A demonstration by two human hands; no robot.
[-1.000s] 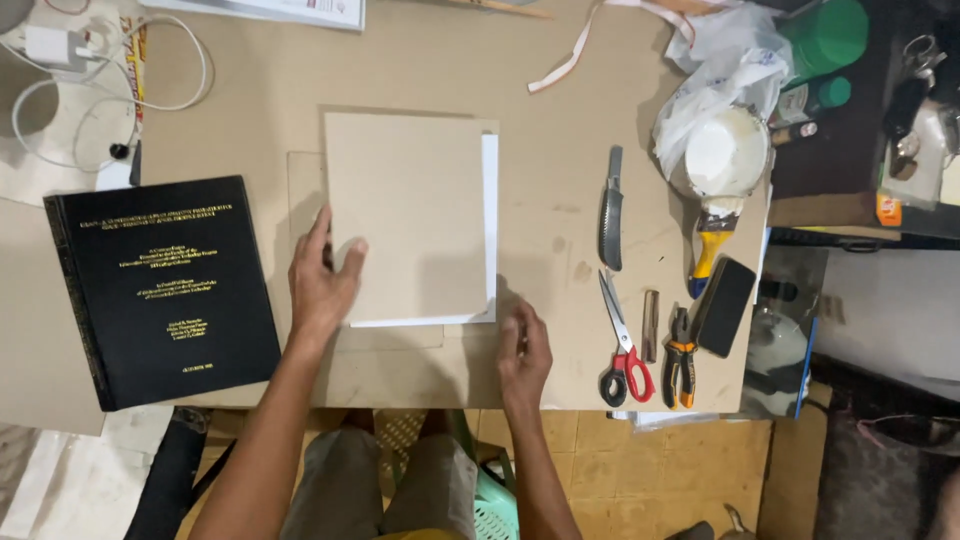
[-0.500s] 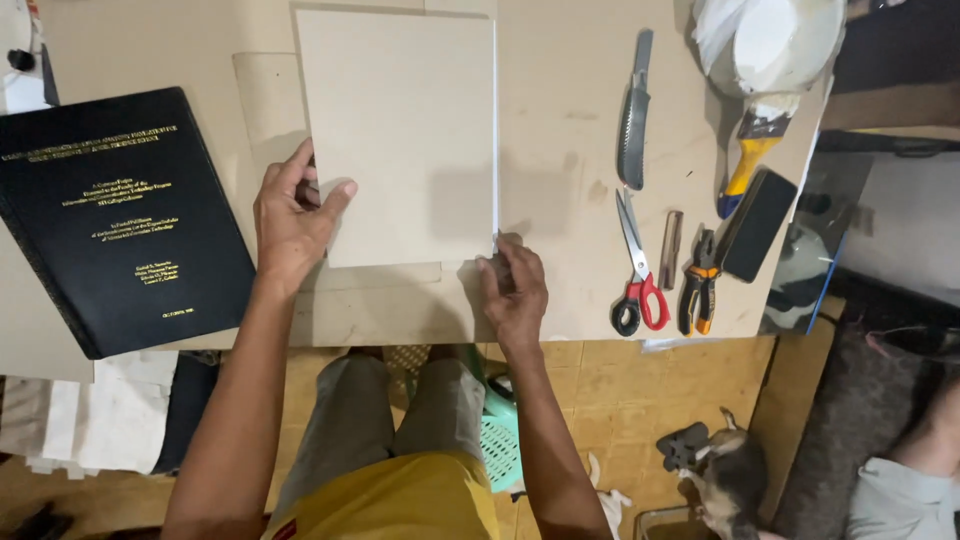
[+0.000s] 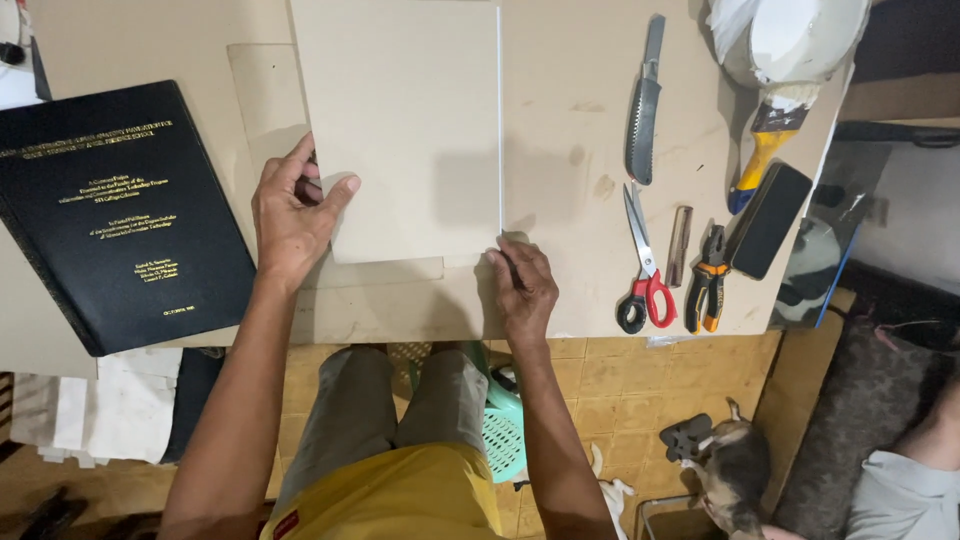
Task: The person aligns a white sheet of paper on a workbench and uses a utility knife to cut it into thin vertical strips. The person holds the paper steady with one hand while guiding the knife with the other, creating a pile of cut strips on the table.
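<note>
A tan board (image 3: pixel 400 130) lies on the brown worktable (image 3: pixel 570 150), covering a stack of white sheets whose thin edge (image 3: pixel 499 120) shows along its right side. My left hand (image 3: pixel 293 212) grips the board's left edge, thumb on top and fingers spread. My right hand (image 3: pixel 522 285) has curled fingers pinching the board's near right corner. A larger flat tan sheet (image 3: pixel 265 95) lies under the board.
A black hardbound book (image 3: pixel 120 210) lies at the left. To the right are a folding saw knife (image 3: pixel 645 105), red-handled scissors (image 3: pixel 640 270), pliers (image 3: pixel 705 280), a black phone (image 3: pixel 770 220), a paintbrush (image 3: pixel 765 150) and a white bowl (image 3: pixel 800 40). A cat (image 3: pixel 730 470) is on the floor.
The board now covers the white sheets down to a thin edge. My right hand moved up from the table edge to the board's near right corner. The view shifted down.
</note>
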